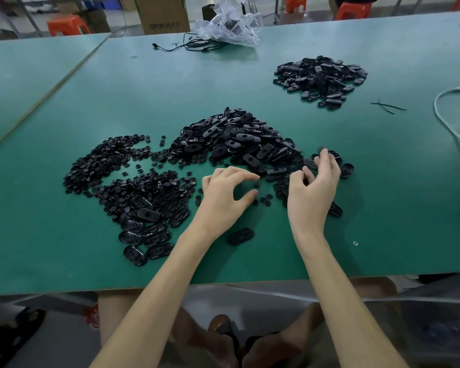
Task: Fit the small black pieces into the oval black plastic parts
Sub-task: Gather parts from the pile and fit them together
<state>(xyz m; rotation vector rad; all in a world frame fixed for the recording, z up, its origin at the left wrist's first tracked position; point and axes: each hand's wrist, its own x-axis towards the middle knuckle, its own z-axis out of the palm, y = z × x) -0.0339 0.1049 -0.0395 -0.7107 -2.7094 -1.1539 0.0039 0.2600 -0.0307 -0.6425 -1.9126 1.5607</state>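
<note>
Left hand (223,197) hovers near the table's (64,261) front edge w/ thumb & fingers spread, nothing held, likely set to pinch one of the loose small black pieces (263,200) just beside its fingertips. Right hand (314,187) is curled at the edge of the central oval parts pile (231,139); can't tell if it grips anything. One oval part (240,236) lies apart btw the wrists, prob. handy for fitting.

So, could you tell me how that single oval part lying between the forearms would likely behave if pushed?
The lone oval part lies flat on the green table, so it would probably slide, not roll. It looks like moulded plastic, likely stiff and light.
</note>
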